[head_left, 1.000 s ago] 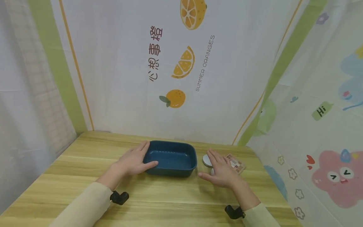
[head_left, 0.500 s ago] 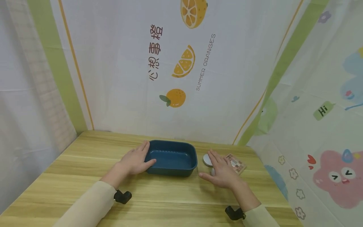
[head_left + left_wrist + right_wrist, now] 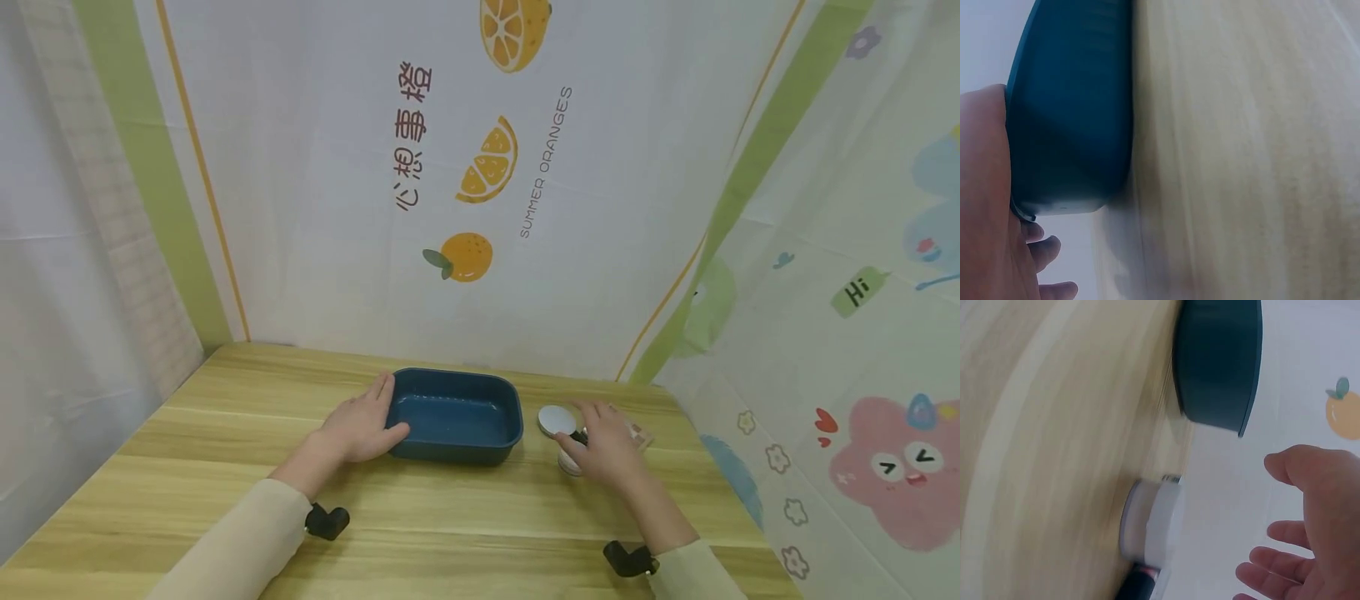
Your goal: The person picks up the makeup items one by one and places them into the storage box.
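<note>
A dark blue rectangular plastic bin (image 3: 457,454) sits upright on the wooden table. My left hand (image 3: 363,425) lies along its left end, fingers straight and thumb over the front rim; the left wrist view has this hand against the bin's rim. Right of the bin, my right hand (image 3: 609,442) hovers with spread fingers over several small items, holding nothing. Around it are a round white-topped item (image 3: 557,420), a small round white jar (image 3: 1155,522), a black cylindrical item (image 3: 1137,585) and a makeup palette (image 3: 640,436), partly hidden by the hand.
The wood-grain table (image 3: 420,533) meets a white curtain (image 3: 322,267) with orange prints at its back edge. Another curtain with cartoon prints (image 3: 892,467) hangs along the right side. A black wrist mount (image 3: 630,558) sits below each hand.
My right hand has shifted slightly right, its fingers drawn back from the round white top, which shows more fully now with the jar and a black item. The left hand stays at the bin.
</note>
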